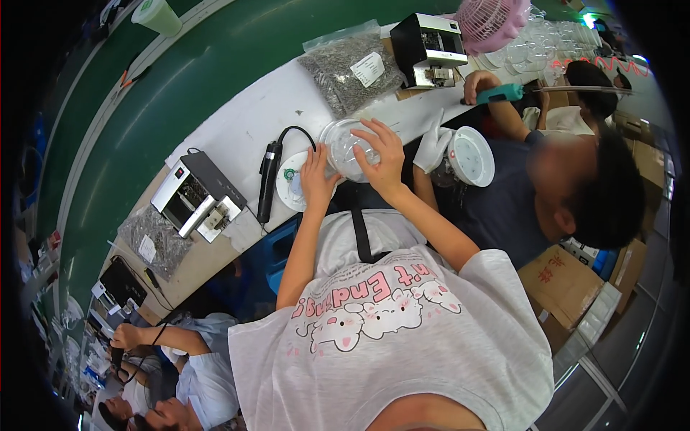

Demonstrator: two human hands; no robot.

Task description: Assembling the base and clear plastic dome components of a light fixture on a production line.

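Note:
A round clear plastic bowl (343, 152) sits at the table's near edge, in front of my body. Against its left rim rests my left hand (316, 178), fingers stretched out and thumb near the lower rim. My right hand (382, 156) arches over the bowl's right side with fingers spread apart; whether its fingertips press on the plastic is hard to see. Partly under my left hand lies a white round disc (285, 192) with a green round part (290, 174) on it. Just left of the disc lies a black electric screwdriver (269, 179) with a curved cable.
Black-and-silver screw feeders (198, 194) stand left and far right. Bags of small screws (352, 68) lie beyond the bowl. At right, a co-worker's hand holds a teal screwdriver (501, 93), a gloved one a white round part (472, 156). A green conveyor belt (237, 61) runs behind.

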